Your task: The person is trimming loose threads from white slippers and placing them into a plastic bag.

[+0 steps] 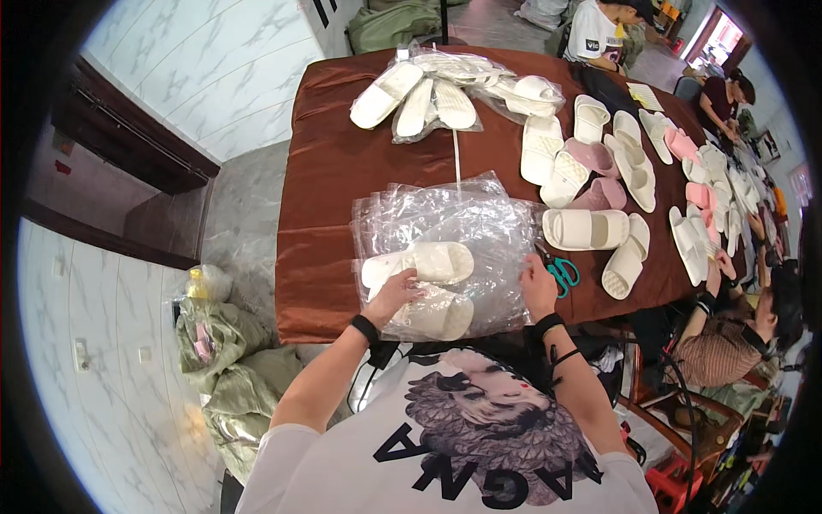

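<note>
Leaving room along its left edge, the brown bench (312,214) carries a white slipper pair (438,259) near its front edge, under the left hand (393,295); the right hand (538,289) curls (either grip unclear) at clear plastic (501,295), beside scissors (563,276).

Big black capital letters (488,488) curve across the person's white short-sleeved shirt (334,467) — pale lettering marks a small black rectangular patch (592,45) on a co-worker's white T-shirt (586,21) — readable, both of them
</note>
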### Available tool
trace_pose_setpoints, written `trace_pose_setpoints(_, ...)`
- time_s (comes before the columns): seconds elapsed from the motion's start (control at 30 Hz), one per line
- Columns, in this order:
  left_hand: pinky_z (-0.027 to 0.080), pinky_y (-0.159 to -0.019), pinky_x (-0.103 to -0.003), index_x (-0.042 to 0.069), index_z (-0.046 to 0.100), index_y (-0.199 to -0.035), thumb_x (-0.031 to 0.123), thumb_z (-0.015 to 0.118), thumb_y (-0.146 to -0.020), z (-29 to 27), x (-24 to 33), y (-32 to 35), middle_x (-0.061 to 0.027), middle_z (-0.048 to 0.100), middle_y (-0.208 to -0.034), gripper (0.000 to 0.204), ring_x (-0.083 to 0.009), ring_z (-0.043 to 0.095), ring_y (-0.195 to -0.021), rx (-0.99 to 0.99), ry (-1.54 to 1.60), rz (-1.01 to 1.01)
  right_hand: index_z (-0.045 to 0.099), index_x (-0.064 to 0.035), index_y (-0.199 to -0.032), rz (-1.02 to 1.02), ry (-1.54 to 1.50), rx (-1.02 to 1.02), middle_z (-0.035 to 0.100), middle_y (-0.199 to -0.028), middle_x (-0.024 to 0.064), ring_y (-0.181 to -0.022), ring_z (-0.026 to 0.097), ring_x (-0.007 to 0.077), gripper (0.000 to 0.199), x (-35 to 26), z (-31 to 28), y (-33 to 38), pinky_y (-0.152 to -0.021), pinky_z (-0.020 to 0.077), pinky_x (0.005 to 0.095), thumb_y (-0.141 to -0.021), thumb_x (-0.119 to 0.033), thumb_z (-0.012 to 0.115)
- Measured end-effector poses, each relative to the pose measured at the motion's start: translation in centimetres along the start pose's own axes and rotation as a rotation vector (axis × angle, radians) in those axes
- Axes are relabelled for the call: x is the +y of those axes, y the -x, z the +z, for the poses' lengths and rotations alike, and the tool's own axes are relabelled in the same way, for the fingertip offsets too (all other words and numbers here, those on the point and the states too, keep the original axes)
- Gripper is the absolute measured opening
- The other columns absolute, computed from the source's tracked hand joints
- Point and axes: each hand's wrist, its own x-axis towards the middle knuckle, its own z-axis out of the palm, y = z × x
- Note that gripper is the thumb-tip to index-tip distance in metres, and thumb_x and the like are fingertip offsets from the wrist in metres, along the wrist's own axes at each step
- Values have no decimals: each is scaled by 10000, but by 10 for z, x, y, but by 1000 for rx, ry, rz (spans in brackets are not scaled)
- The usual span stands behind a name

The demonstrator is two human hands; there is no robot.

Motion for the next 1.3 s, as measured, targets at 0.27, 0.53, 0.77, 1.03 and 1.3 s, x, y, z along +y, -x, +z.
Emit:
trace_pose_setpoints(0.27, 495, -888, -326, -75, 298, -1395, 111, 647, -886, 38, -3, 1, -176, 562, -1256, 645, -227, 581, -1087, 137, -122, -129, 571, -122, -932, -98, 55, -7, 632, -719, 186, -693, 631, 393, 228, 8, 25, -9, -610, 489, 535, -945, -322, 462)
trace_pose_setpoints(0.53, 497, -825, -275, -53, 566, -1180, 62, 627, -878, 0, -16, 10, -107, 651, -1082, 329, -145, 612, -937, 128, 230, 47, 550, -82, -890, 177, -202, 47, 649, -709, 161, -667, 628, 379, 186, 6, 17, -8, -602, 487, 479, -907, -266, 533)
trace_pose_setpoints(0.77, 532, -755, -286, -35, 567, -1154, 88, 583, -920, -78, 7, 67, -93, 652, -1041, 265, -164, 646, -868, 542, 287, 145, 520, -92, -956, 292, -164, -22, 650, -784, 219, -765, 630, 426, 196, 17, 12, -9, -660, 477, 540, -932, -285, 495)
trace_pose_setpoints(1.03, 504, -700, -260, -65, 616, -1056, 113, 592, -923, 4, 145, 103, -91, 658, -978, 224, -133, 618, -824, 716, -80, 506, 544, -43, -878, 209, -63, 26, 648, -674, 143, -648, 651, 334, 201, 26, 18, -15, -616, 489, 455, -933, -231, 503)
trace_pose_setpoints(1.3, 461, -610, -468, 7, 617, -1029, 223, 580, -904, 126, 39, -37, -203, 618, -711, 253, -385, 612, -695, 182, -667, 494, 541, -72, -931, -31, -167, 84, 643, -822, 214, -810, 611, 443, 176, 34, 19, -5, -670, 459, 533, -892, -242, 563)
